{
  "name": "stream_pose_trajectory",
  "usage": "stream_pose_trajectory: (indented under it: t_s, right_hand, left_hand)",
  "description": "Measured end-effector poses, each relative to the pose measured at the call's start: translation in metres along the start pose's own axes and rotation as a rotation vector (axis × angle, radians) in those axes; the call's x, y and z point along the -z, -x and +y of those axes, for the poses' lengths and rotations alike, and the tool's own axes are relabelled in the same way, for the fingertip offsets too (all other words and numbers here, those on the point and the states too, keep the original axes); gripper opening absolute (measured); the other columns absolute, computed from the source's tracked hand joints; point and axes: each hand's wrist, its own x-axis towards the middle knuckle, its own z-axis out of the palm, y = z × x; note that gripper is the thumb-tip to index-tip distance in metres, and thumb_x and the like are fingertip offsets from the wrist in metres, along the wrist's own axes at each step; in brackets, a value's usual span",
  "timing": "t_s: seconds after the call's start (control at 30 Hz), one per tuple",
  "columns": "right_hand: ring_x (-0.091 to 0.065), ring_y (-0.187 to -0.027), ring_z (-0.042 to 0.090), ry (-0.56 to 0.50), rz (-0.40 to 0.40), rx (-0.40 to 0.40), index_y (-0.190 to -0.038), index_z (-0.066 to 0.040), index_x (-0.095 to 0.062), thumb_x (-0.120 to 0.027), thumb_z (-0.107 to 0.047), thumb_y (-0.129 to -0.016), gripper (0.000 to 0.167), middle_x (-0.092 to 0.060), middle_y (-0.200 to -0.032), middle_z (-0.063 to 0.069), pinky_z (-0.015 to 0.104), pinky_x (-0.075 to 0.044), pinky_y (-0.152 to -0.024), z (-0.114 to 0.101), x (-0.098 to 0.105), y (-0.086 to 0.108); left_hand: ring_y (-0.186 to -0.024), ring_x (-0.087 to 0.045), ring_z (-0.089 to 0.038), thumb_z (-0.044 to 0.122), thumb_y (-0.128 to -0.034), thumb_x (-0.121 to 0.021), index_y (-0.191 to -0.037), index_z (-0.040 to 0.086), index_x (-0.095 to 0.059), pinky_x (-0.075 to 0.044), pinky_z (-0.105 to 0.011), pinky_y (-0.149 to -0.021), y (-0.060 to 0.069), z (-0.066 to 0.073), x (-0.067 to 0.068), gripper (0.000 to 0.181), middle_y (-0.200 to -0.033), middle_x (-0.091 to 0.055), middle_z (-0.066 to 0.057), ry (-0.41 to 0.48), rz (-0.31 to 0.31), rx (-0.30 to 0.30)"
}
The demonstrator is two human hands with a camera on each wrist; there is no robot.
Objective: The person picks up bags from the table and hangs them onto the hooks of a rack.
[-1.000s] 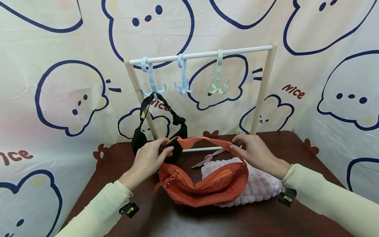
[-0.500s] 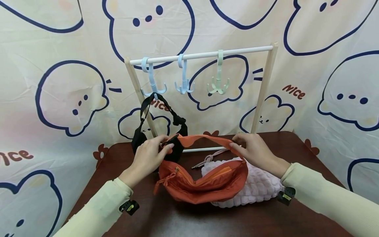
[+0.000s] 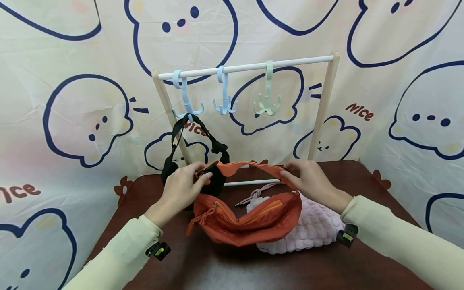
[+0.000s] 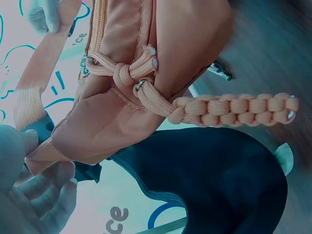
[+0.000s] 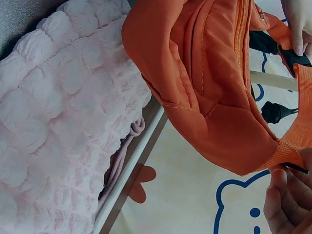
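- Background: a cloth backdrop [image 3: 108,52] with cartoon outlines surrounds a dark brown tabletop [image 3: 253,270].
- Rack: a white rail [image 3: 246,67] carries a left blue hook [image 3: 186,98], a middle blue hook [image 3: 225,96] and a green hook [image 3: 268,94].
- Completed, judged from the layout: the black bag [image 3: 218,181] hangs by its strap from the left blue hook.
- In hand: the orange bag [image 3: 250,229] is held up in front of the rack, below both hands. Contact with the tabletop cannot be determined.
- Left hand [image 3: 183,181]: pinches the orange strap [image 3: 268,169] beside a dark buckle [image 4: 41,127].
- Right hand [image 3: 309,181]: pinches the same strap near the bag's opposite end; the strap arches between the hands.
- Outstanding, by the same judgement: the orange bag is on no hook; the pink bag [image 3: 315,225] lies on the tabletop, partly behind it. The middle blue hook and green hook bear nothing.
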Motion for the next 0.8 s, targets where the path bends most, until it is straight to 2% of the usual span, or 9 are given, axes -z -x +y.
stream_pose_trajectory:
  t_s: [0.2,0.5,0.8]
  right_hand:
    - [-0.071,-0.075,0.013,-0.019,0.005,0.027,-0.098,-0.009,-0.075,-0.071,-0.013,-0.095,0.007,-0.077,-0.088,0.006,0.03,-0.055,-0.067,-0.001,0.002,-0.003]
    - [-0.071,-0.077,0.013,-0.054,0.002,0.037,-0.101,-0.008,-0.075,-0.07,-0.012,-0.096,0.008,-0.077,-0.09,0.007,0.027,-0.054,-0.065,-0.004,0.004,-0.007]
    - [-0.071,-0.074,0.014,-0.068,0.001,0.039,-0.1,-0.007,-0.074,-0.07,-0.011,-0.095,0.007,-0.077,-0.088,0.008,0.031,-0.057,-0.066,-0.008,0.005,-0.013]
  left_hand:
    - [-0.069,-0.065,-0.015,0.032,-0.0986,-0.066,-0.113,0.015,-0.07,-0.045,-0.034,-0.058,-0.002,0.0,0.001,0.022,-0.081,-0.075,0.004,-0.003,0.012,0.003]
    - [-0.07,-0.062,-0.015,0.033,-0.0992,-0.065,-0.112,0.015,-0.07,-0.043,-0.032,-0.058,-0.006,0.001,0.005,0.022,-0.081,-0.074,0.004,0.004,0.006,0.007]
    - [-0.068,-0.06,-0.015,0.033,-0.1,-0.064,-0.113,0.014,-0.07,-0.042,-0.032,-0.058,-0.01,0.0,0.008,0.023,-0.081,-0.073,0.003,0.019,0.02,0.007]
